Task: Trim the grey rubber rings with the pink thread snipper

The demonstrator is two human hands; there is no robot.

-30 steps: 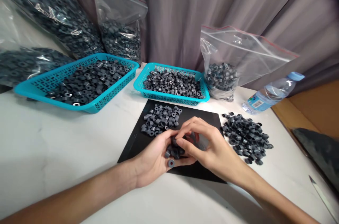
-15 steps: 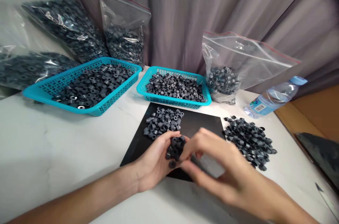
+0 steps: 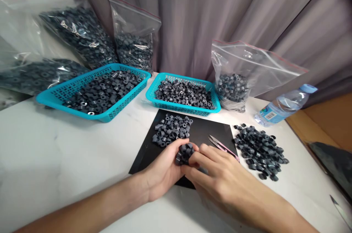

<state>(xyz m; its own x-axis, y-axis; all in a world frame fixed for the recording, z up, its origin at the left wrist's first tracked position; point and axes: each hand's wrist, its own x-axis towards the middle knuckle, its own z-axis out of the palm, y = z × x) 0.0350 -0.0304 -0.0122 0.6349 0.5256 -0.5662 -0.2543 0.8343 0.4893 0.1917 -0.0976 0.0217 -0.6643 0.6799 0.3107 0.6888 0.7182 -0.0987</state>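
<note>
Left hand [image 3: 162, 175], grip curled around a cluster of grey rings [image 3: 184, 154], over a black mat [image 3: 200, 129] on the white desk [image 3: 96, 156]; right hand [image 3: 220, 174] alongside, bent in at the rings, whether its grip pinches one cannot be told; pink snips [image 3: 226, 149] lying just beyond

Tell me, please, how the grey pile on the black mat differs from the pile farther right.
The mat pile rests on the black mat; the right pile lies mostly on the white tabletop. The mat pile looks smaller; the right pile spreads wider. Both are grey, loose and jumbled.
</note>
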